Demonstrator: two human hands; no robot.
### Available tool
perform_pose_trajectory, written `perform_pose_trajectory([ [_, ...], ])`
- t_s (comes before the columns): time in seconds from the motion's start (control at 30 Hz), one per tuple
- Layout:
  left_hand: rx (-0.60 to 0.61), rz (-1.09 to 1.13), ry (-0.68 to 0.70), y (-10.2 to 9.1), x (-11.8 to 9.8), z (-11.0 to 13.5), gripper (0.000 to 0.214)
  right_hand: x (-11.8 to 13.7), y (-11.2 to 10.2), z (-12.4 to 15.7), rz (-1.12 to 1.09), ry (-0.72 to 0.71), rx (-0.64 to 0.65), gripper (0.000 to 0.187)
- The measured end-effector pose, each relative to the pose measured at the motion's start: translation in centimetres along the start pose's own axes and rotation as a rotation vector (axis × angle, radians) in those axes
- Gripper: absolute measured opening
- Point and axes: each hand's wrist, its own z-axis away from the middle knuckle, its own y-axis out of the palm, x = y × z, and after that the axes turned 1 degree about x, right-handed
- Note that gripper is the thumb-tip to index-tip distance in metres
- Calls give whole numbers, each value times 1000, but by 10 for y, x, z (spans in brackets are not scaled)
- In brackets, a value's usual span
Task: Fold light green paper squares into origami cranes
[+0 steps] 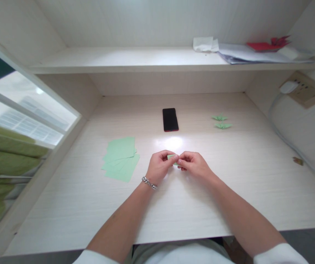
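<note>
Between my two hands is a small folded piece of green paper (170, 157), mostly covered by my fingers. My left hand (159, 165), with a silver chain bracelet (149, 182) on its wrist, pinches the paper from the left. From the right, my right hand (195, 163) closes thumb and fingers on the same piece, close against the left thumb. Left of my hands lies a loose pile of green paper sheets (121, 157). Two folded green paper cranes (221, 126) rest on the desk further back on the right.
A black phone (170, 120) lies on the desk (72, 205) behind my hands. Above the back runs a shelf (119, 58) with papers (245, 54) and a red folded piece (264, 46). A white cable (281, 135) hangs from the socket at right. Curtain (6, 176) and window stand left.
</note>
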Motion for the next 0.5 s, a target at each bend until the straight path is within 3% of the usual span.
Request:
perform_pose_trajectory([
  [0.2, -114, 157, -66, 5, 0, 1, 24, 0, 5, 0, -27, -44, -54, 23],
  [0.5, -140, 185, -86, 7, -2, 1, 21, -3, -2, -4, -30, -55, -102, 21],
])
